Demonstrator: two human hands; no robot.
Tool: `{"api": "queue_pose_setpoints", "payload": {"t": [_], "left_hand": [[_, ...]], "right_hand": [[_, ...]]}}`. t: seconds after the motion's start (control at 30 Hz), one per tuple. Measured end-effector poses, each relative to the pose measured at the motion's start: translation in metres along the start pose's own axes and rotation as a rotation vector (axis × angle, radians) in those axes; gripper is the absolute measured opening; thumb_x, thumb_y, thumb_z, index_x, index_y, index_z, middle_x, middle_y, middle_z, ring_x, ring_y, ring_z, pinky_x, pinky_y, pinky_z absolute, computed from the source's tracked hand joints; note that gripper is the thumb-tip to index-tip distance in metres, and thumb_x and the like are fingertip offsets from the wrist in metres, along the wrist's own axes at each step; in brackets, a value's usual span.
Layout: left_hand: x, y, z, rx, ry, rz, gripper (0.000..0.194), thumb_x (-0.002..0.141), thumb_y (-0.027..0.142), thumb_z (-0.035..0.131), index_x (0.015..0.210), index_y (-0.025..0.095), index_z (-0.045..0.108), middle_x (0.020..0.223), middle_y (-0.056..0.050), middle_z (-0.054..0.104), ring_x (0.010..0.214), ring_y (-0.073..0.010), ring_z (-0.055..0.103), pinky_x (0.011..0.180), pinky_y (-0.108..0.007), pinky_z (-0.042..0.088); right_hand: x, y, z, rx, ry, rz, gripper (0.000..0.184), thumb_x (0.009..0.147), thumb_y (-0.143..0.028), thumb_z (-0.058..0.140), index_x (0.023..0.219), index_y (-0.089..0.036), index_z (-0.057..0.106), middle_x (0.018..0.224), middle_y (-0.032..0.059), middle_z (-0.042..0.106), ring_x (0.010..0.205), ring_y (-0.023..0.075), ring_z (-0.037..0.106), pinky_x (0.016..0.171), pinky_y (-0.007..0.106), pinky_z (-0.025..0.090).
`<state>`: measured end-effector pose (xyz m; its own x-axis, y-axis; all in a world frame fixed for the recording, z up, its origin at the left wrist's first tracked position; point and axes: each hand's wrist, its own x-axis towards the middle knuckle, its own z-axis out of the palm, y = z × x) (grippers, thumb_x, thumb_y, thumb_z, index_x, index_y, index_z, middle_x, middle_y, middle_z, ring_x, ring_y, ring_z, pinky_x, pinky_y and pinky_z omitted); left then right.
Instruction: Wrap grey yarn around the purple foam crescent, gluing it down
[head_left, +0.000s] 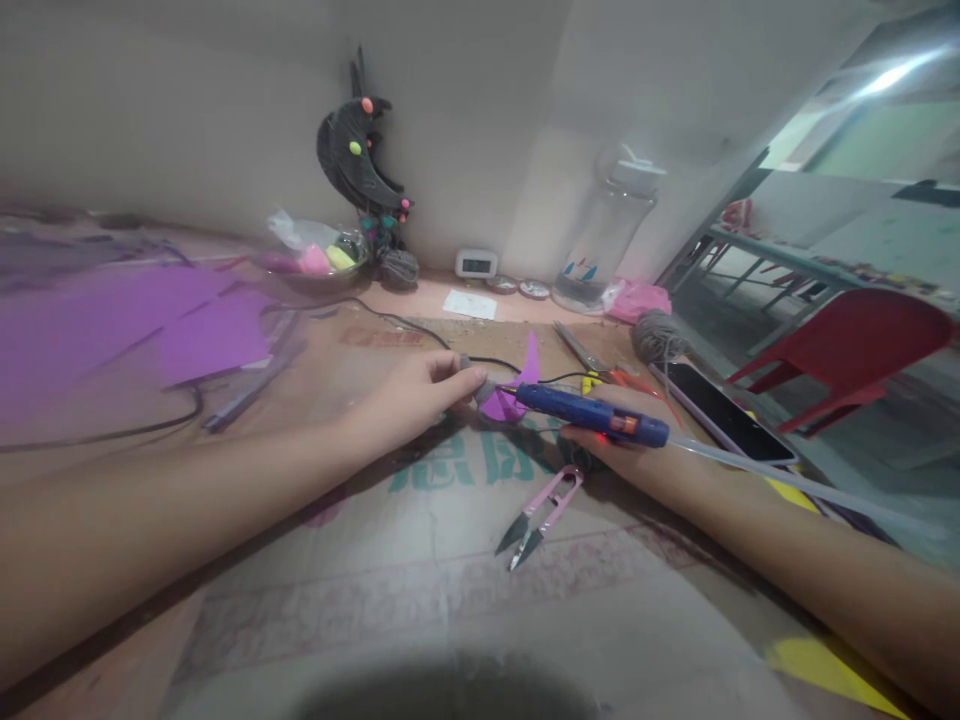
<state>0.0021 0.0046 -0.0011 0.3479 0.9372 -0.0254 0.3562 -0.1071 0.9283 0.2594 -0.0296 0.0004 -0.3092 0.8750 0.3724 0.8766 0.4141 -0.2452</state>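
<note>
My right hand (611,440) is wrapped round a blue glue gun (592,412) with a clear glue stick (750,468) trailing from its back. Its nozzle points left at a small purple foam piece (510,398). My left hand (416,395) pinches a small grey bit at that foam piece, fingertips together. Both hands hover just above a cardboard sheet (420,540) with green print. Pink thread snips (541,515) lie on the cardboard below the gun.
Purple foam sheets (112,335) lie at left. A bowl (319,265) of coloured clay, a black moon ornament (358,160), a small clock (476,263) and a clear jar (611,235) stand along the wall. A phone (724,410), grey yarn (656,335), scissors (600,360) and a red chair (855,345) are at right.
</note>
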Motion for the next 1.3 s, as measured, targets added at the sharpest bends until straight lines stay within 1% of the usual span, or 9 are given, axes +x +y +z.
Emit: {"api": "queue_pose_setpoints", "payload": {"t": [0.3,0.43,0.53,0.63,0.8,0.9,1.03,1.2,1.3], "left_hand": [[0.002,0.0,0.001,0.001,0.002,0.019,0.035,0.085,0.051,0.053,0.072,0.019,0.052,0.061,0.003,0.057,0.043,-0.0071,0.041,0.041,-0.02,0.026],[0.003,-0.001,0.0,-0.032,0.003,0.04,0.036,0.085,0.051,0.054,0.069,0.019,0.05,0.059,0.004,0.053,0.043,-0.0067,0.037,0.042,-0.022,0.023],[0.004,-0.004,0.0,-0.059,0.008,0.054,0.036,0.087,0.051,0.052,0.071,0.018,0.052,0.061,0.005,0.051,0.046,-0.007,0.036,0.044,-0.022,0.024],[0.006,-0.007,0.0,-0.094,0.0,0.058,0.035,0.088,0.049,0.051,0.073,0.018,0.052,0.064,0.004,0.052,0.052,-0.0081,0.04,0.05,-0.022,0.029],[0.006,-0.007,0.0,-0.076,-0.001,0.107,0.034,0.089,0.047,0.051,0.072,0.017,0.053,0.066,0.003,0.054,0.059,-0.0101,0.045,0.057,-0.024,0.033],[0.006,-0.007,0.0,-0.08,-0.016,0.102,0.034,0.089,0.047,0.051,0.072,0.018,0.053,0.067,0.002,0.056,0.059,-0.0108,0.046,0.058,-0.025,0.034],[0.007,-0.007,0.001,-0.068,-0.006,0.135,0.032,0.088,0.045,0.053,0.07,0.018,0.055,0.066,0.002,0.057,0.061,-0.0116,0.05,0.06,-0.025,0.036],[0.008,-0.007,0.002,-0.078,-0.012,0.144,0.03,0.087,0.042,0.053,0.068,0.019,0.052,0.064,0.002,0.056,0.059,-0.0118,0.049,0.059,-0.025,0.037],[0.009,-0.01,0.002,-0.078,-0.02,0.18,0.031,0.087,0.044,0.051,0.07,0.019,0.052,0.066,0.002,0.055,0.061,-0.0127,0.049,0.06,-0.025,0.037]], "right_hand": [[0.001,-0.01,-0.008,0.044,-0.04,0.093,0.028,0.08,-0.05,0.06,0.071,-0.023,0.06,0.068,0.0022,0.063,0.061,0.0188,0.056,0.058,0.032,0.042],[0.002,-0.003,-0.01,0.177,0.062,0.14,0.022,0.081,-0.046,0.061,0.086,-0.025,0.064,0.08,0.0016,0.067,0.07,0.0192,0.061,0.065,0.032,0.047],[0.006,0.005,-0.015,0.279,0.169,0.157,0.028,0.087,-0.048,0.053,0.076,-0.024,0.064,0.081,0.0023,0.067,0.076,0.0192,0.063,0.074,0.032,0.049],[0.013,0.01,-0.022,0.38,0.263,0.282,0.041,0.089,-0.053,0.047,0.07,-0.022,0.066,0.074,0.0033,0.067,0.072,0.0189,0.063,0.073,0.032,0.05],[0.028,0.014,-0.023,0.509,0.263,0.41,0.039,0.078,-0.055,0.064,0.092,-0.02,0.072,0.095,0.0067,0.073,0.088,0.0235,0.067,0.076,0.034,0.054],[0.048,0.016,-0.022,0.531,0.251,0.434,0.04,0.073,-0.048,0.071,0.103,-0.02,0.071,0.102,0.006,0.073,0.094,0.0255,0.067,0.079,0.036,0.054],[0.099,0.022,-0.015,0.329,0.196,0.352,0.037,0.075,-0.042,0.07,0.102,-0.018,0.071,0.097,0.0071,0.074,0.093,0.0282,0.067,0.083,0.04,0.052],[0.169,0.032,0.017,0.266,0.163,0.297,0.034,0.075,-0.029,0.071,0.106,-0.016,0.067,0.104,0.0095,0.072,0.098,0.0257,0.066,0.089,0.036,0.049],[0.192,0.033,0.04,0.272,0.111,0.301,0.027,0.076,-0.025,0.07,0.1,-0.012,0.067,0.099,0.0111,0.073,0.095,0.0247,0.066,0.087,0.035,0.05]]}}
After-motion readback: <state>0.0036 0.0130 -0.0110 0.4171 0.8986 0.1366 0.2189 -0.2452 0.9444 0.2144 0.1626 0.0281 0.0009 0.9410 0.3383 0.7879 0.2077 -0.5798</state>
